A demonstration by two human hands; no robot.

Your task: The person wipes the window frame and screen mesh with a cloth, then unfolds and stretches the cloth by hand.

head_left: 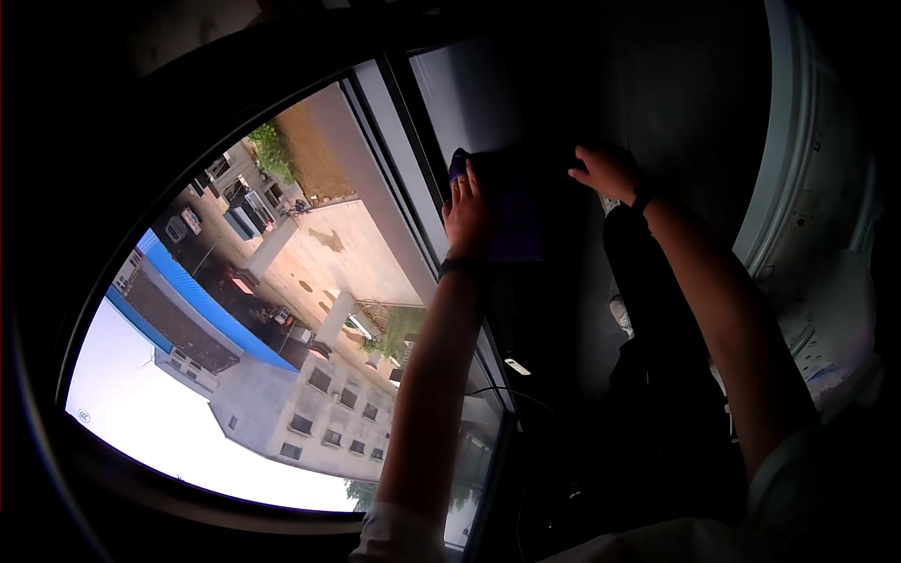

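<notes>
My left hand (466, 222) reaches forward to the window frame. It holds a dark purple cloth (518, 225) pressed against the ledge beside the glass, with the fingers laid over it. One end of the cloth shows past the fingertips, and the rest spreads to the right into shadow. My right hand (610, 174) is in the air to the right of the cloth, apart from it. Its thumb and forefinger are separated, and nothing shows between them. A dark band circles each wrist.
A large window (310, 253) fills the left side, with buildings and a yard outside. Its frame (399, 159) runs beside my left arm. A small light-coloured piece (517, 366) lies near the frame. A pale curved edge (755, 216) rises at the right. Much else is dark.
</notes>
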